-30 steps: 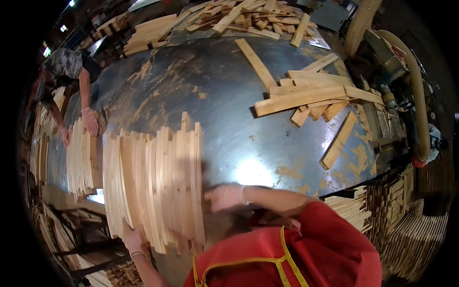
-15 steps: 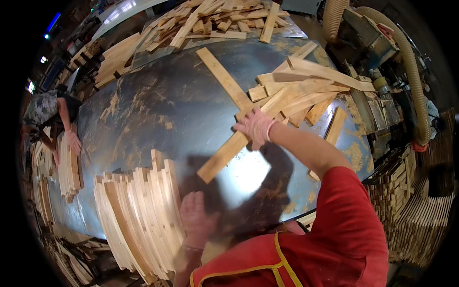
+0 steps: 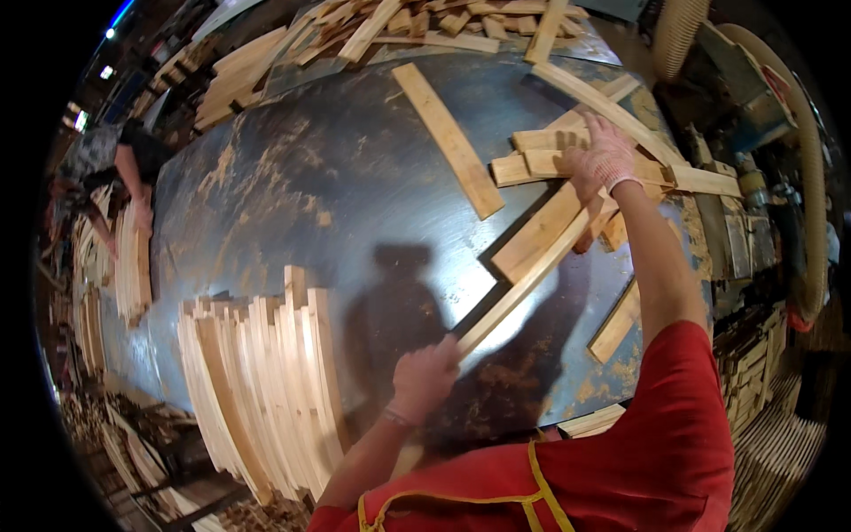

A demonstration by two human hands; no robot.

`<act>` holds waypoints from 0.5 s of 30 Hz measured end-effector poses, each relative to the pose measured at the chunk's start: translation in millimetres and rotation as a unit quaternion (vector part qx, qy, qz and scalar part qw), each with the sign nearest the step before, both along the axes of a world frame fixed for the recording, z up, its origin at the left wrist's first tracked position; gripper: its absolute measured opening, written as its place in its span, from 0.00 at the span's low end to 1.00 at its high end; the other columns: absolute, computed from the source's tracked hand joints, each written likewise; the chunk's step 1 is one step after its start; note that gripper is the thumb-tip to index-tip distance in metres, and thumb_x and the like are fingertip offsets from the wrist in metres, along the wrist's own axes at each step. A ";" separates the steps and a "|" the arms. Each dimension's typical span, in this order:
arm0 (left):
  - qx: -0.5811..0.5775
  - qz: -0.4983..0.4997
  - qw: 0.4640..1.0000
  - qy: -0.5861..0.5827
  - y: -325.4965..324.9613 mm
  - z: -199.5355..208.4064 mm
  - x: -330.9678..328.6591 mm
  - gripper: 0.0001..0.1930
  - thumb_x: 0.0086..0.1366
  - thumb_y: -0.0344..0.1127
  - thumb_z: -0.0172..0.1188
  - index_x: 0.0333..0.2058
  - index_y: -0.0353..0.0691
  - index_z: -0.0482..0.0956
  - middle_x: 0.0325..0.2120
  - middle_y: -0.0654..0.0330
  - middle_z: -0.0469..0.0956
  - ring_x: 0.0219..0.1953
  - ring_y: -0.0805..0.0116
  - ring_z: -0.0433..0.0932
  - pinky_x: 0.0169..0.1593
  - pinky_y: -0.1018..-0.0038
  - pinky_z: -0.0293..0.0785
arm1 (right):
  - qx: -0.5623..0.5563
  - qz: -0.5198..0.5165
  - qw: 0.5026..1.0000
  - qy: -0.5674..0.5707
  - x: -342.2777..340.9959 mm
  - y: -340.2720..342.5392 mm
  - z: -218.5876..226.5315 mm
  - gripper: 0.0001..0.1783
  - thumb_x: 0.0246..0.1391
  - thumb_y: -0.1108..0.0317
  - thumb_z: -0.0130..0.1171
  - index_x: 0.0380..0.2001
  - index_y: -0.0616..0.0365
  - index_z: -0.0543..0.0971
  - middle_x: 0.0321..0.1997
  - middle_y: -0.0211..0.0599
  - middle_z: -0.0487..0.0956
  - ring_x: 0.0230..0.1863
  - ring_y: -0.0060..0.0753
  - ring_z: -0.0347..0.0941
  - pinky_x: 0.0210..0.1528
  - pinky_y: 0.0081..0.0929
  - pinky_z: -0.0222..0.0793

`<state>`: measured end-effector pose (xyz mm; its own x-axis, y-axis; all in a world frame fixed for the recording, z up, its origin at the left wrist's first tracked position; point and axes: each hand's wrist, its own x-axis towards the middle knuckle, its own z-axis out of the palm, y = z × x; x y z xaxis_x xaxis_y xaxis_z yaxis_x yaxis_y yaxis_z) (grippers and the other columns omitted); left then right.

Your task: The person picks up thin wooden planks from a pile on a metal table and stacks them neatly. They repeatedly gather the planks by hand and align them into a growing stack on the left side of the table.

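A narrow wooden slat [image 3: 523, 288] runs slantwise above the metal tabletop [image 3: 355, 195], tilted on its edge. My left hand [image 3: 424, 379] is closed around its near end. The slat's far end passes near my right hand [image 3: 603, 160], which lies gloved, fingers spread, on a loose heap of wooden boards [image 3: 554, 164]. Part of that heap is hidden under the hand and forearm. Just beyond the slat lies a wider board [image 3: 541, 239]. Another single board [image 3: 448, 137] lies apart toward the far side.
An upright row of slats [image 3: 266, 390] stands left of my left arm. Beyond it a co-worker's hands [image 3: 142, 213] touch another bundle. Offcuts [image 3: 443, 27] are heaped at the back. A machine with a ribbed hose [image 3: 811, 177] stands at the right; sawdust patches mark the table.
My left hand has risen from beside the slat row and now grips a slat. My right hand has moved farther away and right, onto the heap. The view has shifted slightly.
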<state>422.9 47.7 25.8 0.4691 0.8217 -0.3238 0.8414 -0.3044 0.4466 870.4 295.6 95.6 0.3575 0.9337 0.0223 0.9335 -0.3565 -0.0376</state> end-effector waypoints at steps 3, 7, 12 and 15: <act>-0.029 0.051 0.998 -0.032 -40.1 37.4 -41.5 0.26 0.63 0.45 0.72 0.59 0.47 0.81 0.34 0.54 0.85 0.36 0.46 0.84 0.42 0.52 0.80 | -0.017 -0.094 0.995 0.034 -12.9 -12.2 -28.5 0.54 0.50 0.39 0.70 0.76 0.49 0.65 0.79 0.47 0.66 0.79 0.53 0.61 0.77 0.47 0.62; 0.067 0.192 0.977 -0.066 -126.6 45.6 -106.0 0.22 0.61 0.38 0.73 0.54 0.40 0.85 0.34 0.54 0.84 0.37 0.48 0.83 0.45 0.54 0.78 | 0.065 -0.183 0.979 0.067 -2.6 -37.9 -76.2 0.52 0.49 0.42 0.71 0.74 0.55 0.67 0.77 0.55 0.66 0.77 0.57 0.64 0.74 0.50 0.65; 0.304 0.278 0.908 0.079 -197.0 1.1 -160.0 0.27 0.57 0.32 0.74 0.56 0.39 0.80 0.49 0.48 0.80 0.53 0.42 0.79 0.55 0.49 0.75 | 0.259 -0.041 0.962 0.080 -33.2 -112.5 -113.7 0.52 0.49 0.61 0.70 0.77 0.59 0.63 0.79 0.58 0.63 0.76 0.63 0.64 0.74 0.48 0.65; 0.308 0.323 0.888 0.109 -223.1 3.5 -181.8 0.22 0.62 0.32 0.70 0.56 0.40 0.80 0.56 0.48 0.77 0.60 0.39 0.75 0.59 0.45 0.75 | 0.208 0.028 0.901 0.379 -150.4 -168.7 -87.3 0.49 0.52 0.73 0.64 0.78 0.61 0.62 0.72 0.52 0.70 0.63 0.51 0.74 0.65 0.39 0.72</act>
<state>241.1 -175.3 29.4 -0.1835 0.9495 0.2545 0.9752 0.1432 0.1689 720.0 126.9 8.4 0.3705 0.9177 0.1434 0.5998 -0.1185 -0.7913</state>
